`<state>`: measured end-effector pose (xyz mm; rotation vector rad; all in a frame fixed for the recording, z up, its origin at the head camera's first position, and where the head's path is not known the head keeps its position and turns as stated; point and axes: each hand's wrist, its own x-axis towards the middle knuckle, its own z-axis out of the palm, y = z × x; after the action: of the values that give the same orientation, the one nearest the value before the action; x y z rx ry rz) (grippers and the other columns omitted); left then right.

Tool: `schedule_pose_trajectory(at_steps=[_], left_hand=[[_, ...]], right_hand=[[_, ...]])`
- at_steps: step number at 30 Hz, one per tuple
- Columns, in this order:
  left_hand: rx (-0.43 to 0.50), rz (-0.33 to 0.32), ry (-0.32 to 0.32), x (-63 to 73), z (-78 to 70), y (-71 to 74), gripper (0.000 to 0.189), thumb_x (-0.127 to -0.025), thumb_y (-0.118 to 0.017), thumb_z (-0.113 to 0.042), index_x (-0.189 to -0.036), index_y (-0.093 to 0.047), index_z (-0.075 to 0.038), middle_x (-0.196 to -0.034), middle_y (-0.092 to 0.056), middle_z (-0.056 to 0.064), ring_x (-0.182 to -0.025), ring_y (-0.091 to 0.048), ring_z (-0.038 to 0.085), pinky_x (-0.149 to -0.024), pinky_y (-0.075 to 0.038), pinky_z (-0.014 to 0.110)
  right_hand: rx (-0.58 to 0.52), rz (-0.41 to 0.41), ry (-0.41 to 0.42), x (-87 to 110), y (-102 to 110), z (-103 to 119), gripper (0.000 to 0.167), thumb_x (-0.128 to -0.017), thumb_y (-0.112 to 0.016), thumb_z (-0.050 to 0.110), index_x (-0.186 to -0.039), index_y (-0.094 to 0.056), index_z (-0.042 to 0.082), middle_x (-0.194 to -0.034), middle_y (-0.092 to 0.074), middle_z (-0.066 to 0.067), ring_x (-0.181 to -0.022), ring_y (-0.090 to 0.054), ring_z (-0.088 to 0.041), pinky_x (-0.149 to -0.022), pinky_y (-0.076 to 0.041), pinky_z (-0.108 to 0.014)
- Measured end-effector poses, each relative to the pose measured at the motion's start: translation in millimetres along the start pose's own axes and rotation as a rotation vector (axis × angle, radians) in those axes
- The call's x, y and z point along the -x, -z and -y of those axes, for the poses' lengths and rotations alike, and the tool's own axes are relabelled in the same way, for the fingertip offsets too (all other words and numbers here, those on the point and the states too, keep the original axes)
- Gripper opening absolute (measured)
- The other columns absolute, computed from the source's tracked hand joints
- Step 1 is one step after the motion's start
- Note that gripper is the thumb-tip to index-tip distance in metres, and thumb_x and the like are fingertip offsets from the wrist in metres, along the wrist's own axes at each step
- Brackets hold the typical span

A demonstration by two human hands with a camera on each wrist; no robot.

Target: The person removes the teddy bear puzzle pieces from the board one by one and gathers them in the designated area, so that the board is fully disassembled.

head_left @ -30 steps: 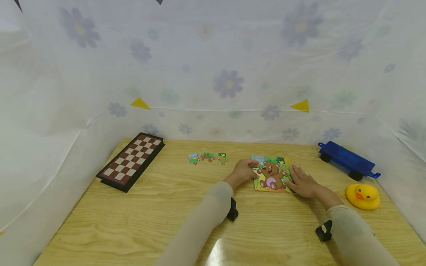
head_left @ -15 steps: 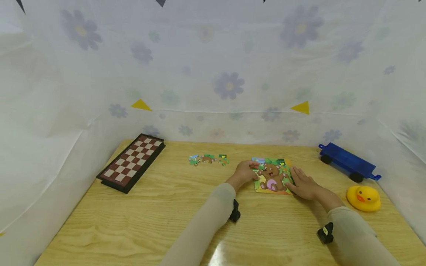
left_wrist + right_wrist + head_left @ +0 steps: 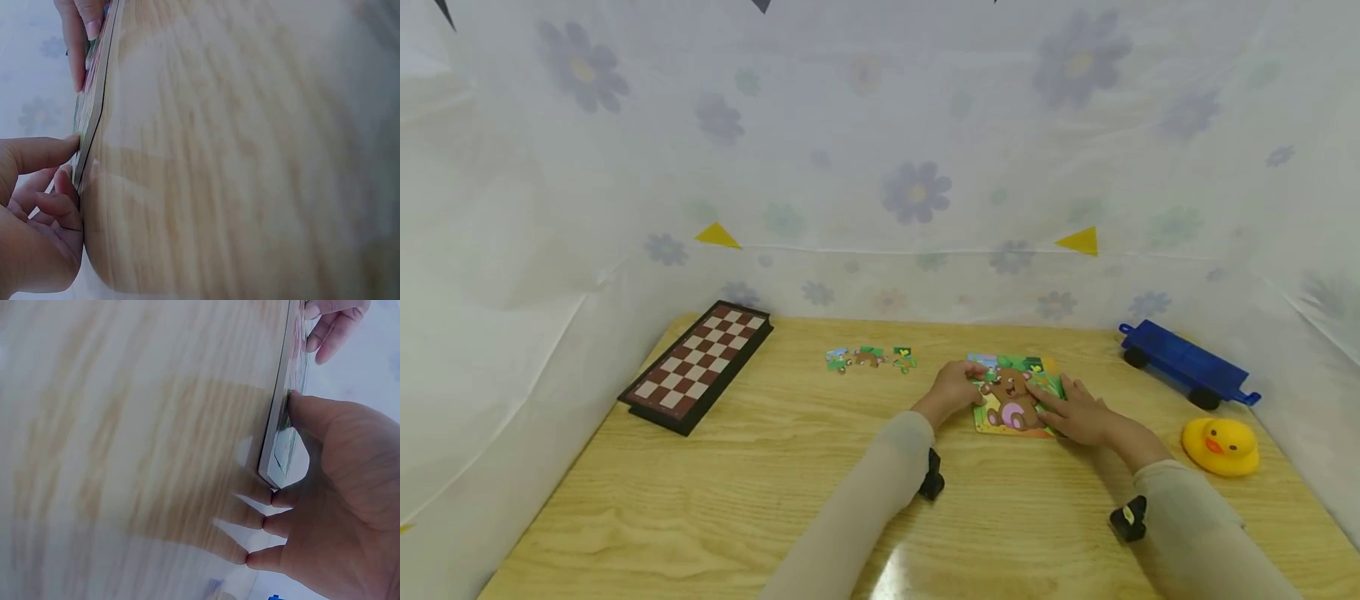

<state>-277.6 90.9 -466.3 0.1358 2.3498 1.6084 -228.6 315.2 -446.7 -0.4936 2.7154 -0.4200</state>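
Note:
A square jigsaw puzzle (image 3: pixel 1011 400) with a brown bear picture lies flat in its tray on the table. At its left edge my left hand (image 3: pixel 953 390) holds it, the thumb (image 3: pixel 59 150) on the top near the rim and the other fingers curled against the side. My right hand (image 3: pixel 1078 414) lies on the right side with spread, fairly straight fingers reaching over the picture. In the right wrist view its thumb (image 3: pixel 315 412) touches the puzzle's top, and other fingertips rest on the table beside it. The palm hides part of the right edge.
Several loose puzzle pieces (image 3: pixel 868 357) lie left of the puzzle. A folded chessboard (image 3: pixel 700 362) stands at the table's left edge. On the right are a blue toy trailer (image 3: pixel 1183 360) and a yellow rubber duck (image 3: pixel 1221 447). White flowered sheeting (image 3: pixel 850 150) encloses the table (image 3: pixel 700 517).
My right hand has moved slightly left, its fingers now lying over the puzzle's right side rather than along the edge. The left hand has stayed nearly still at the left edge.

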Motion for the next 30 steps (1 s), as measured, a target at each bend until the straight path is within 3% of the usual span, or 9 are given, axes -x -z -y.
schedule_pose_trajectory(at_steps=[4, 13, 25, 30], left_hand=[[-0.007, 0.012, 0.006, -0.3, -2.3, -0.2, 0.049, -0.070, -0.073, 0.015, -0.114, -0.068, -0.008, -0.099, -0.063, 0.000, -0.093, -0.059, 0.015, -0.068, -0.053, 0.022], [-0.125, 0.057, -0.026, 2.3, -4.0, 1.3, 0.054, -0.070, -0.078, 0.007, -0.120, -0.065, -0.010, -0.112, -0.063, 0.001, -0.109, -0.056, 0.018, -0.080, -0.052, 0.024], [-0.117, 0.062, -0.054, 0.5, -8.6, -4.3, 0.051, -0.073, -0.067, 0.015, -0.119, -0.066, -0.009, -0.110, -0.061, 0.005, -0.088, -0.057, 0.013, -0.058, -0.051, 0.020], [-0.138, 0.027, -0.074, 2.5, -9.2, -6.3, 0.051, -0.070, -0.070, 0.015, -0.115, -0.068, -0.009, -0.106, -0.056, 0.005, -0.092, -0.054, 0.015, -0.059, -0.049, 0.019]], right_hand=[[0.008, -0.003, 0.005, 1.2, 2.2, 2.3, 0.062, -0.101, -0.038, 0.045, -0.153, -0.018, 0.020, -0.143, -0.004, -0.046, -0.129, -0.004, -0.065, -0.092, -0.009, -0.082], [0.030, -0.007, 0.013, 2.2, 0.2, 2.5, 0.062, -0.101, -0.039, 0.044, -0.153, -0.015, 0.021, -0.143, -0.005, -0.045, -0.128, -0.006, -0.065, -0.091, -0.012, -0.082], [0.032, 0.002, 0.014, 4.6, 4.2, 6.0, 0.061, -0.101, -0.039, 0.044, -0.153, -0.015, 0.022, -0.142, -0.005, -0.045, -0.129, -0.006, -0.064, -0.091, -0.014, -0.082], [0.030, 0.001, 0.015, 2.9, 1.7, 3.5, 0.061, -0.101, -0.038, 0.045, -0.153, -0.015, 0.022, -0.143, -0.005, -0.045, -0.129, -0.006, -0.064, -0.091, -0.013, -0.082]])
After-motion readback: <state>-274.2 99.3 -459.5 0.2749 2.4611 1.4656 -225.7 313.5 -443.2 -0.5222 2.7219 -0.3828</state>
